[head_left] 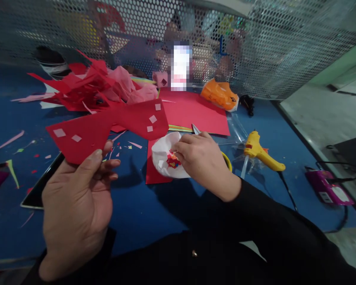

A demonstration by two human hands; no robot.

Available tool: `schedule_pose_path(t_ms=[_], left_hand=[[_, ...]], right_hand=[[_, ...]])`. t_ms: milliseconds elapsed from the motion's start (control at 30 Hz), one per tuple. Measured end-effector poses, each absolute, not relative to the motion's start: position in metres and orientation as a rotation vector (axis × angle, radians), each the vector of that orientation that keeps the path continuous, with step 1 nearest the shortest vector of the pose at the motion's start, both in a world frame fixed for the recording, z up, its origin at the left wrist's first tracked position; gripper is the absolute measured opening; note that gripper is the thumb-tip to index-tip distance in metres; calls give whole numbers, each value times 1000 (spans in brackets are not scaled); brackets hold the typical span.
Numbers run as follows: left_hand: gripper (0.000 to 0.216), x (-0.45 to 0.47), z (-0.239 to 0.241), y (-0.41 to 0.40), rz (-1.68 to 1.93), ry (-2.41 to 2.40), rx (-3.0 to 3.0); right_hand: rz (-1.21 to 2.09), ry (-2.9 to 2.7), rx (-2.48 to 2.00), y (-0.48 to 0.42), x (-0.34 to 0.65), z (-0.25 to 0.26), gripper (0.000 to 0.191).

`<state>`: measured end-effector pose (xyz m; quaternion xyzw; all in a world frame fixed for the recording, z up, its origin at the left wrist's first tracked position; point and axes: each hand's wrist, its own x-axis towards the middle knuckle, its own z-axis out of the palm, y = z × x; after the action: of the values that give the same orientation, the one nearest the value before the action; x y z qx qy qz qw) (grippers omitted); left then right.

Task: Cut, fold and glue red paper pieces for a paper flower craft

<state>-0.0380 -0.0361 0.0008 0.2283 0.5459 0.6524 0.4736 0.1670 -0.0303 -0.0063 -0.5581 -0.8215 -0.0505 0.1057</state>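
Note:
My left hand (83, 198) pinches a red paper bow (91, 128) by its lower edge, between thumb and fingers. Small pale pink paper squares (152, 119) sit on both halves of the bow. My right hand (200, 160) reaches into a crumpled white paper holder (163, 154), its fingertips pressed together over small coloured paper bits (172, 160). Whether a bit is between those fingertips is hidden. Beneath the white holder lies a piece of red paper (151, 174).
Red and pink paper scraps (101, 83) heap at the back left. A stack of red sheets (192, 111) lies behind my right hand, with scissors (195, 129) at its edge. To the right are a yellow glue gun (262, 152), an orange packet (221, 94) and a purple power strip (329, 188).

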Motion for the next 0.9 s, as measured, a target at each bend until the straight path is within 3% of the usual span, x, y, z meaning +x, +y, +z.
schedule_pose_path(t_ms=[533,900], left_hand=[[13,-39,-3,-44,1559,1223,639],[13,-37,-2,-45,1526,1241,646]], right_hand=[[-251,-2563,-1759,-3,154,-20,21],[-124,-2565,-1831,-4,151,-15,20]])
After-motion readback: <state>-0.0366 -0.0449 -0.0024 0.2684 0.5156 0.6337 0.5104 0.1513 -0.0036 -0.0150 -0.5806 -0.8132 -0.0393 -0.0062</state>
